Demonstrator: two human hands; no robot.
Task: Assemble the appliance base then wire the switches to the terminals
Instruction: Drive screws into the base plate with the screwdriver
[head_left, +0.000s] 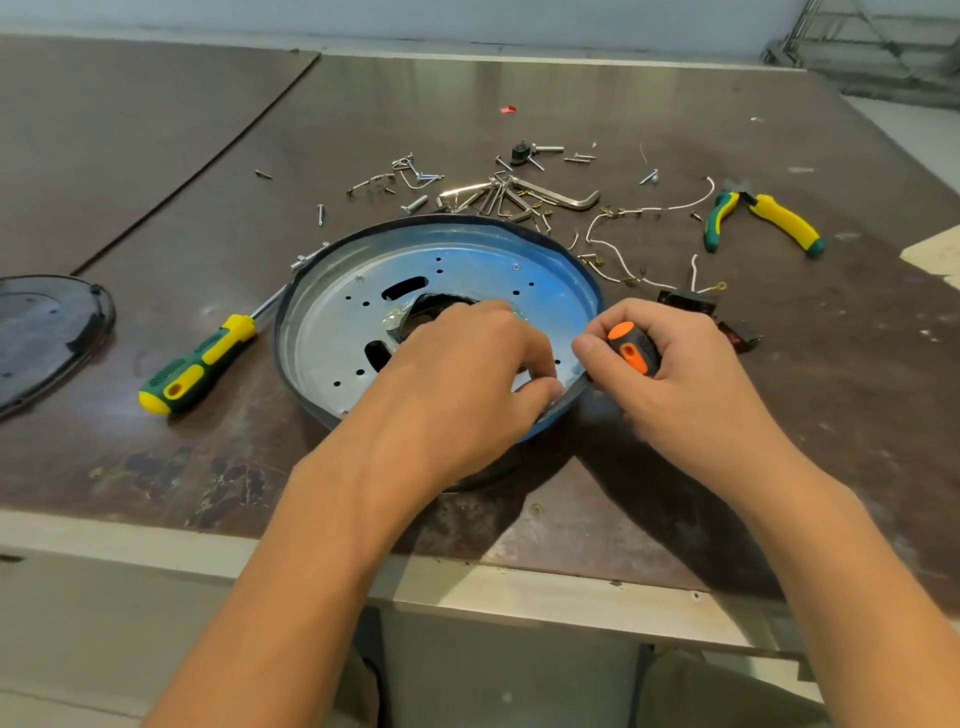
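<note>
Bench log | black cover (47, 332) far left | green-yellow screwdriver (200, 364) just beside base | appliance base (332, 322) at the middle of our table (156, 130) | left hand (467, 374) curled over its near-right rim, grip we cannot tell | right hand (691, 384) wraps orange screwdriver handle (631, 348) at that rim | switches (691, 301), pliers (763, 221) right

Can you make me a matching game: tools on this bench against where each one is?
1 orange screwdriver
2 green-and-yellow screwdriver
3 pliers
4 black cover

a at the table's left edge
b gripped in the right hand
c lying just left of the round base
d on the table's right side

Pairs: 1-b, 2-c, 3-d, 4-a
</note>
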